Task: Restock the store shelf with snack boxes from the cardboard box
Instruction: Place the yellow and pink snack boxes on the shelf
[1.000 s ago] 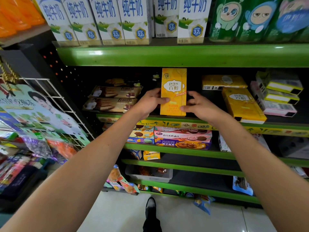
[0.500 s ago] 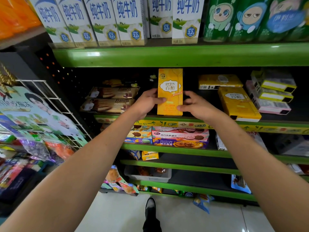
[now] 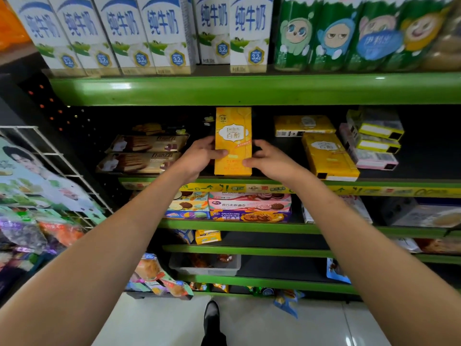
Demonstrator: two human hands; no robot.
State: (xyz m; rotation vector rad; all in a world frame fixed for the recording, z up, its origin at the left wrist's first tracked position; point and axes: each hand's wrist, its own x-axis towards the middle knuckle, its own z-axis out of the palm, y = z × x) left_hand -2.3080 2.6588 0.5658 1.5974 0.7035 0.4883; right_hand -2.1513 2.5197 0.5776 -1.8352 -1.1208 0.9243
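A tall orange-yellow snack box (image 3: 233,131) stands upright on the black shelf board behind its green front edge (image 3: 274,184). My left hand (image 3: 199,157) grips its left side, thumb across the front. On the other side my right hand (image 3: 268,159) holds its lower right edge with curled fingers. Two more yellow boxes of the same kind lie flat to the right, one (image 3: 329,158) at the front and one (image 3: 303,125) behind it. The cardboard box is not in view.
Brown biscuit boxes (image 3: 144,156) lie stacked on the left of the same shelf; pink and yellow boxes (image 3: 371,143) are stacked at the right. Milk cartons (image 3: 149,33) fill the shelf above. Cookie boxes (image 3: 249,207) sit below. A wire rack (image 3: 50,171) with bags stands at left.
The box stays upright between both hands on the shelf. It has moved very little; both hands keep their hold on its sides.
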